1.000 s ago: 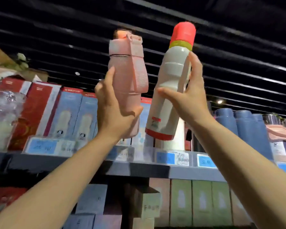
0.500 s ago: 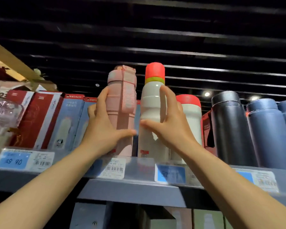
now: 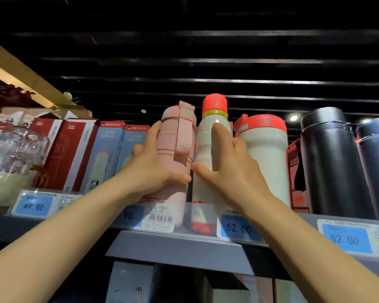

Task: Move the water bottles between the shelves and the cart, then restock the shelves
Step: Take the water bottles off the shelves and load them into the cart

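A pink bottle (image 3: 177, 136) with a strap stands upright on the top shelf (image 3: 184, 243). My left hand (image 3: 150, 169) grips its body, thumb across the front. Right beside it stands a slim white bottle (image 3: 208, 136) with a red cap and yellow-green ring. My right hand (image 3: 230, 169) grips this one, with the index finger up its side. Both bottle bases sit behind the shelf's clear price strip.
A wider white bottle (image 3: 266, 154) with a red lid stands just right of my right hand. Black and dark blue flasks (image 3: 330, 162) follow further right. Red and blue boxed bottles (image 3: 92, 154) fill the shelf to the left, by a glass jug (image 3: 11, 149). Boxes sit on the shelf below.
Both hands have lowered the two bottles from up in the air down onto the top shelf, where they now stand side by side. The hands still hold them.
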The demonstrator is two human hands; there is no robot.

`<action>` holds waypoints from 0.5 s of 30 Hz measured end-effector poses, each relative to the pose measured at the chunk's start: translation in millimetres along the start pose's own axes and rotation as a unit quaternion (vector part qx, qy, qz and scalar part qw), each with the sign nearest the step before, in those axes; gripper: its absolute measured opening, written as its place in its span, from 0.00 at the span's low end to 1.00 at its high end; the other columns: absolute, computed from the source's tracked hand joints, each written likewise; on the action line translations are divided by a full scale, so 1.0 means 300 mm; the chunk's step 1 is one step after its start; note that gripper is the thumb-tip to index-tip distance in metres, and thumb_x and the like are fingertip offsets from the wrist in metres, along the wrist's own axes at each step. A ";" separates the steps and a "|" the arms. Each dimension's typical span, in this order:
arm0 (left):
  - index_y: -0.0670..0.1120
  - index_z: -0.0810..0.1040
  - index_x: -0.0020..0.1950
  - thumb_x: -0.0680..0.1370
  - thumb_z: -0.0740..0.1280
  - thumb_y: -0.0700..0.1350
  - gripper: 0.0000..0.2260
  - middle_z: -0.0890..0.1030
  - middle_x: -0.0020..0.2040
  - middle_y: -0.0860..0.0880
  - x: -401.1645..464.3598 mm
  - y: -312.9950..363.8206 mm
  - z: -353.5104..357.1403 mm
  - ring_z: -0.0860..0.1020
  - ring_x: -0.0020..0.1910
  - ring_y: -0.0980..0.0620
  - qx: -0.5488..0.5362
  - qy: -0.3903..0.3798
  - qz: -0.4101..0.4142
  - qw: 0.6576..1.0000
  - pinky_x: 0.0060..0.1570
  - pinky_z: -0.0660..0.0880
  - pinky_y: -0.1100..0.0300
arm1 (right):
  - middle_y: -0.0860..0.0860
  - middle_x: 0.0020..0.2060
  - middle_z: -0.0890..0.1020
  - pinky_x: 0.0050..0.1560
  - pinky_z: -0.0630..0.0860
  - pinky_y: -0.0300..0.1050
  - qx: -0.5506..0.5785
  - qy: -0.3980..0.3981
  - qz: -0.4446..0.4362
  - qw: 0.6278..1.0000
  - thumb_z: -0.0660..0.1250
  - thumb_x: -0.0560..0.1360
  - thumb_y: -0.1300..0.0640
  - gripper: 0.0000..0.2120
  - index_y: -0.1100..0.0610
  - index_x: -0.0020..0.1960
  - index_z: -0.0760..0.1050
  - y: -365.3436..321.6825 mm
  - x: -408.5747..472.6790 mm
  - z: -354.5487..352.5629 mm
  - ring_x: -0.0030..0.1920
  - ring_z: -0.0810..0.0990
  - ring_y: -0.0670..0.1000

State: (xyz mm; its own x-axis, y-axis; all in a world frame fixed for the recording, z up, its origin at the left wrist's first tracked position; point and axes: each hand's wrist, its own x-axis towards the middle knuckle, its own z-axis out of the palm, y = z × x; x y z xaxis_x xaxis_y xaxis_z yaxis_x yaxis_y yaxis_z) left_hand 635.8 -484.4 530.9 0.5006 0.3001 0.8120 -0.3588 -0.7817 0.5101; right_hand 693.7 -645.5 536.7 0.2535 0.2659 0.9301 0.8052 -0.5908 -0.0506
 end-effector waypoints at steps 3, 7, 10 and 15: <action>0.67 0.45 0.76 0.62 0.81 0.53 0.55 0.63 0.68 0.47 -0.013 0.003 -0.002 0.66 0.66 0.43 0.030 0.005 0.006 1.000 0.65 0.69 0.43 | 0.58 0.60 0.68 0.41 0.70 0.49 -0.053 0.003 -0.003 0.999 0.62 0.76 0.39 0.33 0.46 0.74 0.50 -0.006 -0.007 0.008 0.47 0.75 0.63; 0.67 0.44 0.76 0.65 0.77 0.60 0.51 0.65 0.70 0.47 -0.057 0.011 -0.021 0.70 0.65 0.44 0.115 0.013 0.038 0.993 0.56 0.68 0.55 | 0.59 0.61 0.67 0.38 0.65 0.47 -0.122 0.020 -0.019 0.992 0.58 0.77 0.38 0.34 0.47 0.75 0.47 -0.016 -0.009 0.012 0.48 0.76 0.62; 0.67 0.41 0.76 0.67 0.74 0.62 0.50 0.68 0.72 0.52 -0.081 0.015 -0.046 0.70 0.67 0.48 0.144 0.007 0.054 0.988 0.56 0.67 0.57 | 0.60 0.61 0.69 0.38 0.64 0.46 -0.158 0.039 -0.022 0.986 0.57 0.77 0.38 0.34 0.47 0.75 0.47 -0.022 -0.007 0.014 0.50 0.75 0.61; 0.65 0.45 0.77 0.68 0.76 0.57 0.50 0.72 0.70 0.54 -0.069 0.009 -0.047 0.74 0.64 0.49 0.100 -0.013 0.057 0.993 0.62 0.72 0.52 | 0.58 0.56 0.71 0.41 0.62 0.47 -0.197 0.069 -0.026 0.978 0.56 0.76 0.35 0.34 0.47 0.76 0.49 -0.029 -0.019 0.009 0.56 0.70 0.60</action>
State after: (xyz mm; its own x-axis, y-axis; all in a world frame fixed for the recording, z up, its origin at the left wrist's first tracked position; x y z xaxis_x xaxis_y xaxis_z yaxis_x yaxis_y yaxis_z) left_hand 613.2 -485.1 519.4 0.4879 0.1916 0.8516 -0.2512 -0.9035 0.3472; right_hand 686.6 -639.8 531.0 0.1211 0.2135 0.9694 0.5396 -0.8338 0.1162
